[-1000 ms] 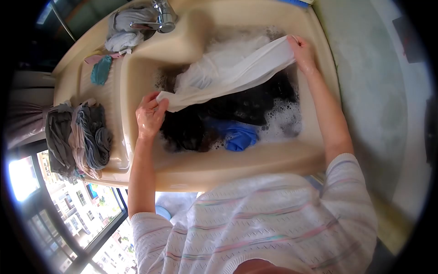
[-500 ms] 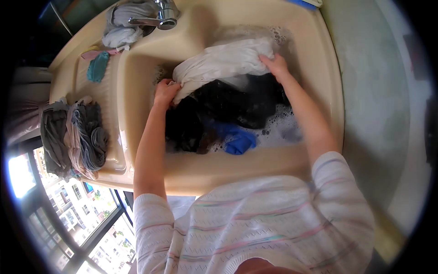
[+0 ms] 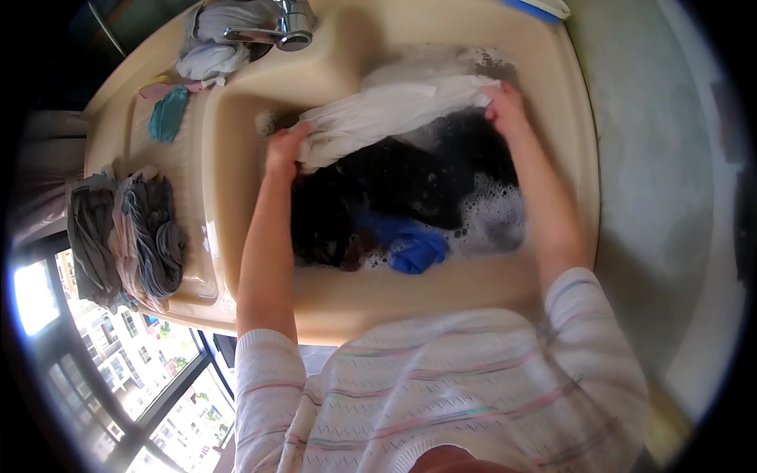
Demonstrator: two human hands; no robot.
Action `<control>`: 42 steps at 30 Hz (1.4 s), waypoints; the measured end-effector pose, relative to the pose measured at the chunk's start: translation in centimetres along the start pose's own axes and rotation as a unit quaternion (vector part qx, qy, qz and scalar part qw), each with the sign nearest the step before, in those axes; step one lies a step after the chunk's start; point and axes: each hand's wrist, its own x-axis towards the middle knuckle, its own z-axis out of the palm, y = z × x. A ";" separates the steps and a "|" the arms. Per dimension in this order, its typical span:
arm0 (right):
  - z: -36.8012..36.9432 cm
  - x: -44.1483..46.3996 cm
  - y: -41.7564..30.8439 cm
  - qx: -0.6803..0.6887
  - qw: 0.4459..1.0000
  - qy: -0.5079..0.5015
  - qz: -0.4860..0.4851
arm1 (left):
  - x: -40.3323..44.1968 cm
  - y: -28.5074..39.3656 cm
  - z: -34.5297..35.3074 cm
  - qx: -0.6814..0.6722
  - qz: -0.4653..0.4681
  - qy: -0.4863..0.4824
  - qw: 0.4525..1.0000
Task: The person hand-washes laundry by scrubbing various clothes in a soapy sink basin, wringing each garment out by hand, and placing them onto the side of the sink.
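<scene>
Beige sink basin (image 3: 394,303), sudsy water inside. Left hand (image 3: 285,151): fingers clenched on near-left end of white cloth (image 3: 386,114). Right hand (image 3: 506,110): fingers grasping its opposite end. White cloth spans the basin's far part, above the water's dark garments (image 3: 410,177); bunched blue cloth (image 3: 418,251) lies beside these, nearer the wearer.

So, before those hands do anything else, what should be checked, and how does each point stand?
1. Left hand on the thin white cloth: ok.
2. Right hand on its other end: ok.
3. Beige basin free of other cloths: not ok, shiny wet black fabric and crumpled blue cloth are there.
4. Blue cloth clear of both hands: ok.
5. White cloth wholly out of the suds: cannot tell, its far side blurs.
</scene>
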 end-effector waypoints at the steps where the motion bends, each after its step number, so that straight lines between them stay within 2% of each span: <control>1: 0.6 0.9 3.3 -0.097 0.995 -0.007 -0.021 | 0.0 -0.7 1.1 0.068 0.001 0.006 0.998; 3: 2.1 1.8 6.6 -0.283 0.957 -0.019 -0.064 | -0.3 -0.8 2.5 0.265 0.034 0.039 0.963; 4: 2.3 2.0 6.6 -0.337 0.940 -0.026 -0.043 | -0.3 -0.6 2.8 0.360 0.051 0.055 0.930; 6: 2.8 0.8 4.0 -0.440 0.897 -0.040 0.002 | 2.7 -2.1 0.8 0.236 0.037 0.002 0.971; 7: 2.5 0.3 2.0 -0.336 0.939 -0.053 0.038 | 3.6 -2.6 0.0 0.172 0.028 -0.027 0.984; 8: 1.8 -0.4 -0.5 -0.228 0.969 -0.065 0.072 | -1.6 3.1 -0.3 0.106 -0.019 -0.028 0.994; 9: 1.1 -0.9 -2.6 -0.116 0.985 -0.076 0.105 | -1.8 4.5 -1.7 0.117 -0.008 -0.018 0.993; 11: -1.0 -0.8 -5.5 -0.072 0.993 -0.072 0.067 | -2.4 6.8 -4.9 0.091 0.040 -0.001 0.995; 12: -1.6 -1.3 -7.1 -0.110 0.991 -0.068 0.047 | -3.5 8.3 -6.1 0.056 0.077 0.006 0.995; 15: -3.1 -3.7 -12.5 -0.242 0.967 -0.071 -0.029 | -7.2 14.0 -9.6 0.168 0.174 0.019 0.970; 16: -3.3 -4.5 -14.4 -0.300 0.948 -0.085 -0.065 | -8.1 15.5 -10.8 0.160 0.203 0.004 0.966; 18: -4.0 -5.1 -18.3 -0.377 0.916 -0.033 -0.131 | -10.1 18.7 -13.4 0.153 0.217 0.026 0.964; 19: -4.7 -4.9 -19.7 -0.305 0.937 0.016 -0.170 | -10.5 19.8 -15.2 0.138 0.243 0.055 0.959; 20: -5.7 -4.6 -21.3 -0.228 0.949 0.066 -0.208 | -11.0 20.8 -17.2 0.064 0.243 0.049 0.967; 22: -8.6 -4.6 -26.5 -0.194 0.959 0.150 -0.144 | -12.6 22.7 -20.2 0.015 0.254 0.105 0.961; 23: -8.0 -6.1 -27.4 -0.183 0.956 0.163 -0.161 | -13.0 23.2 -21.5 -0.007 0.259 0.121 0.958; 25: -5.9 -9.4 -28.2 -0.164 0.948 0.188 -0.198 | -13.7 22.8 -22.3 0.071 0.286 0.112 0.949; 27: -5.0 -8.4 -24.3 -0.214 0.924 0.081 -0.305 | -14.7 21.5 -21.1 0.125 0.318 0.099 0.934; 28: -4.6 -8.2 -22.0 -0.253 0.928 0.058 -0.266 | -14.9 19.9 -19.6 0.142 0.338 0.093 0.926; 29: -4.3 -8.1 -19.5 -0.291 0.929 0.034 -0.225 | -12.9 17.4 -19.5 0.229 0.396 0.095 0.884; 30: -4.4 -8.0 -17.1 -0.288 0.942 0.030 -0.170 | -13.7 15.5 -17.7 0.095 0.391 -0.018 0.915; 31: -4.6 -7.8 -15.5 -0.285 0.951 0.027 -0.114 | -15.6 14.2 -15.4 0.060 0.359 -0.038 0.930; 32: -4.8 -7.6 -14.5 -0.254 0.958 0.037 -0.130 | -16.0 12.1 -14.0 -0.010 0.291 -0.055 0.955; 33: -5.0 -7.5 -13.6 -0.223 0.963 0.048 -0.143 | -16.2 10.1 -13.4 -0.012 0.259 -0.107 0.960; 34: -5.2 -7.5 -13.1 -0.192 0.967 0.060 -0.154 | -17.4 9.1 -12.1 0.021 0.231 -0.114 0.966; 36: -5.4 -6.4 -14.0 -0.043 0.982 0.058 -0.177 | -18.8 7.8 -10.5 0.119 0.142 -0.177 0.967; 37: -5.7 -6.1 -14.7 0.031 0.980 0.057 -0.188 | -20.5 7.5 -9.0 0.180 0.115 -0.176 0.961; 38: -5.6 -6.5 -15.6 0.083 0.979 0.049 -0.182 | -21.2 7.1 -8.6 0.375 0.218 -0.215 0.875; 41: -6.2 -5.8 -15.8 0.084 0.972 0.035 -0.215 | -21.0 4.4 -7.9 0.569 0.432 -0.153 0.683; 42: -6.1 -5.7 -15.6 0.011 0.975 -0.018 -0.221 | -19.9 3.7 -8.3 0.581 0.424 -0.144 0.680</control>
